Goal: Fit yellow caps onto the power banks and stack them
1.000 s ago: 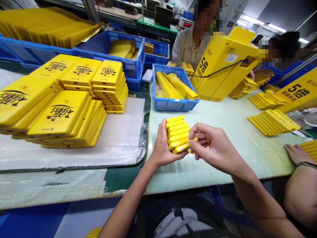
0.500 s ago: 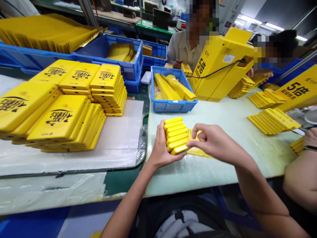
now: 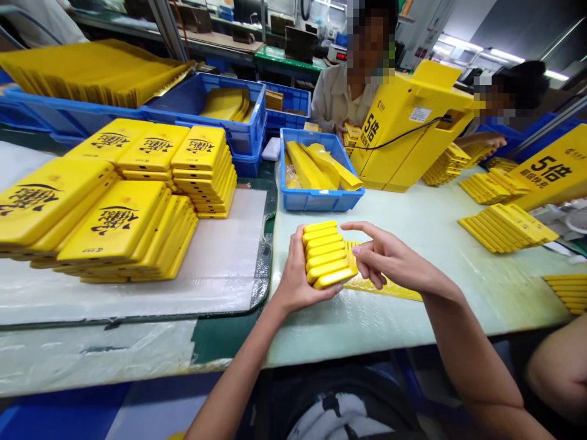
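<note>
My left hand (image 3: 296, 278) grips a stack of several slim yellow cases (image 3: 323, 253), held on edge just above the pale green table (image 3: 426, 226). My right hand (image 3: 387, 260) hovers right beside the stack with its fingers stretched out and slightly spread, fingertips close to the stack's right end. Under that hand a flat yellow strip (image 3: 389, 287) lies on the table.
Tall piles of printed yellow cases (image 3: 123, 226) stand on a plastic sheet to the left. A blue bin (image 3: 316, 195) with yellow parts sits ahead, beside a large yellow cabinet (image 3: 413, 128). Rows of yellow cases (image 3: 507, 226) lie right. Two people work opposite; another person's arm (image 3: 557, 370) is at far right.
My right hand has let go of the stack's front edge and its fingers have spread out. The neighbour's hand at far right has pulled back off the table.
</note>
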